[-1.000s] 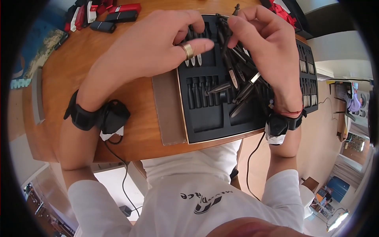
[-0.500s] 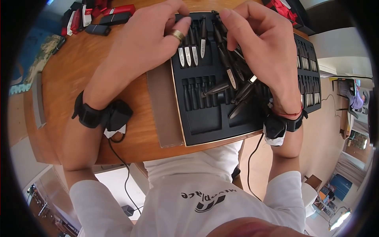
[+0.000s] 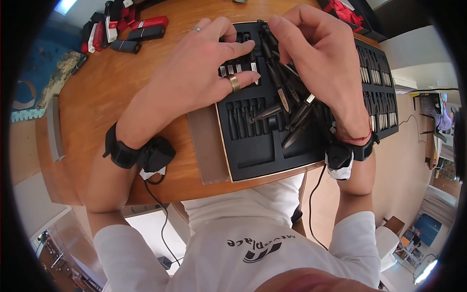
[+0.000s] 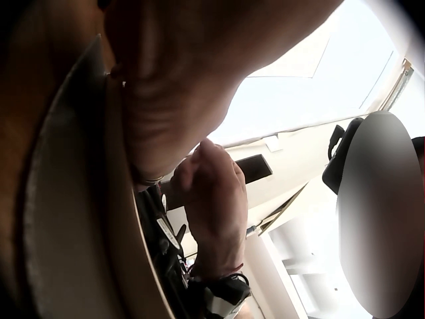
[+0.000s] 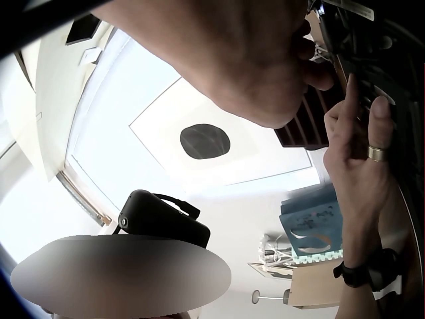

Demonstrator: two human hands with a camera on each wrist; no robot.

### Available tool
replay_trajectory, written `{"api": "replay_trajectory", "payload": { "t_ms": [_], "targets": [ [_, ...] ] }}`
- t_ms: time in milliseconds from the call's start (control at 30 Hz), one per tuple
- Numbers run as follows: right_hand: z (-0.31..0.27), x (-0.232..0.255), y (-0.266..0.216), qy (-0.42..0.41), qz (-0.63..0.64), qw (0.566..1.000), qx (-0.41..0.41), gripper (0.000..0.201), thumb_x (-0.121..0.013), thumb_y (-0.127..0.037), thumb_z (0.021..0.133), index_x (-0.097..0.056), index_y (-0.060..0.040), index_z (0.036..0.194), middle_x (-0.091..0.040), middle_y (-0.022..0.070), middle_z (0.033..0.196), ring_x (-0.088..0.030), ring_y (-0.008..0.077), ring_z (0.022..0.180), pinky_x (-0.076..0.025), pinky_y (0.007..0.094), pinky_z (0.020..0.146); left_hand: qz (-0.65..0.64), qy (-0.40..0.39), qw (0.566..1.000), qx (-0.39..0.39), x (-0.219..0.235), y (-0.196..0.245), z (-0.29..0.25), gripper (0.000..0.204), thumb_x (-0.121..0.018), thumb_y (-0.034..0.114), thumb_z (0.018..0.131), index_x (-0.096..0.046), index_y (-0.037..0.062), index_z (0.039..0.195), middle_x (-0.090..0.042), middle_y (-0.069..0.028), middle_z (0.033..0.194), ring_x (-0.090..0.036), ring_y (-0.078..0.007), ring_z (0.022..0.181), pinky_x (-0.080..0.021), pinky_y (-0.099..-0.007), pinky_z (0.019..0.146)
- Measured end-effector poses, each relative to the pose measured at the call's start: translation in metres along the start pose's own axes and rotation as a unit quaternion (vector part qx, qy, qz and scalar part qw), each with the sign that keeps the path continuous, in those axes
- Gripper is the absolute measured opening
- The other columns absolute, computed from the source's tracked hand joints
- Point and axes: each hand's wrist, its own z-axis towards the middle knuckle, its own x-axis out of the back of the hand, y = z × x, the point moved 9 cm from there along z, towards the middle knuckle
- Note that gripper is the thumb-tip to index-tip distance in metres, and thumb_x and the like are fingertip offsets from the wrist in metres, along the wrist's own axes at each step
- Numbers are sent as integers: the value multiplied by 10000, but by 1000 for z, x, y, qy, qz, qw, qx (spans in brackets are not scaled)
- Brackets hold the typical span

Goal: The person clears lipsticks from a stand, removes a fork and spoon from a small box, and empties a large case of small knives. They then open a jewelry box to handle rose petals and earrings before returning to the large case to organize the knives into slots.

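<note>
In the head view, the left hand (image 3: 197,68) reaches over the tray's upper left compartment, index finger and thumb extended at a dark slim piece (image 3: 253,65) with a silver label. Other labelled pieces lie beside it, partly under the hand. The right hand (image 3: 323,63) is bent over a loose pile of dark pieces (image 3: 279,87), thumb near its upper end; whether it holds one is hidden. Both hands show in the right wrist view, the left hand (image 5: 362,159) with finger and thumb extended. Several dark pieces (image 3: 245,119) stand in slots of the black tray (image 3: 253,158).
Red, white and black small boxes (image 3: 146,29) lie on the wooden table (image 3: 92,97) at the upper left. More filled slots (image 3: 377,70) are on the right. A brown flap (image 3: 206,146) lies along the tray's left edge, and a box with red ribbon (image 3: 348,12) stands at the upper right.
The left hand moved off and back to the labelled pieces, its finger and thumb now at the rightmost one. The right hand has shifted slightly left above the pile.
</note>
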Motion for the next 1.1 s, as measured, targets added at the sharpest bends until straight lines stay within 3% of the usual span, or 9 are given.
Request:
{"api": "replay_trajectory", "payload": {
  "t_ms": [300,367,467,567,700,733,833,1033,1100],
  "targets": [
    [6,17,-1,46,3,998,35,186,-724,-106,1055,-675,35,943,-614,-36,674,-503,12,597,-385,243,515,25,22,999,8,0,0,-1,570,-875,396,908,-774,21,1326,-626,-125,1175,-589,-324,1105,-505,-420,965],
    [4,16,-9,70,-69,986,134,246,-729,-122,1039,-663,47,873,-615,42,632,-488,96,538,-389,304,514,29,6,1000,0,-1,2,0,533,-861,372,927,-760,22,1316,-627,-128,1167,-593,-339,1100,-507,-435,963],
    [0,5,1,-39,-175,976,121,216,-788,-204,1019,-740,2,978,-640,-16,766,-508,46,701,-424,252,634,37,16,999,-32,1,6,-2,465,-837,322,950,-749,26,1298,-627,-127,1139,-601,-350,1077,-508,-452,947],
    [-8,0,-11,-43,-292,939,177,245,-781,-211,1031,-729,13,947,-597,-6,751,-488,40,702,-416,254,624,33,8,998,-55,2,7,-2,388,-790,253,980,-747,70,1319,-624,-120,1114,-602,-345,1041,-503,-454,926],
    [-6,13,-7,-9,-223,971,83,233,-787,-180,1023,-706,20,936,-572,4,739,-489,61,715,-424,260,638,-19,-23,991,-131,-7,40,-3,360,-754,181,986,-751,119,1340,-613,-107,1081,-601,-328,1007,-495,-444,912],
    [-8,16,-20,3,-228,966,124,276,-757,-163,1022,-667,43,862,-579,83,683,-493,145,620,-412,320,586,-21,-52,990,-131,-13,42,-2,371,-751,147,974,-753,137,1345,-605,-100,1068,-602,-320,1002,-492,-439,914],
    [3,23,-15,26,-170,985,24,382,-717,-163,1011,-592,78,742,-529,237,655,-484,318,541,-400,432,556,3,-98,986,-133,-21,48,-3,409,-751,67,937,-767,154,1336,-583,-86,1037,-606,-303,1000,-488,-425,917],
    [-16,29,-46,86,-110,969,203,366,-691,-146,1017,-572,96,770,-524,224,642,-476,290,542,-405,429,562,-6,-57,979,-196,-14,54,0,267,-774,43,923,-775,73,1189,-611,-84,1051,-638,-310,962,-528,-405,844],
    [-7,29,-39,53,-135,976,160,362,-667,-141,1021,-558,97,771,-520,211,632,-484,264,542,-407,420,560,-24,51,983,-173,5,45,4,171,-775,46,965,-750,43,1134,-638,-104,1079,-667,-319,900,-545,-388,787]
  ]
}}
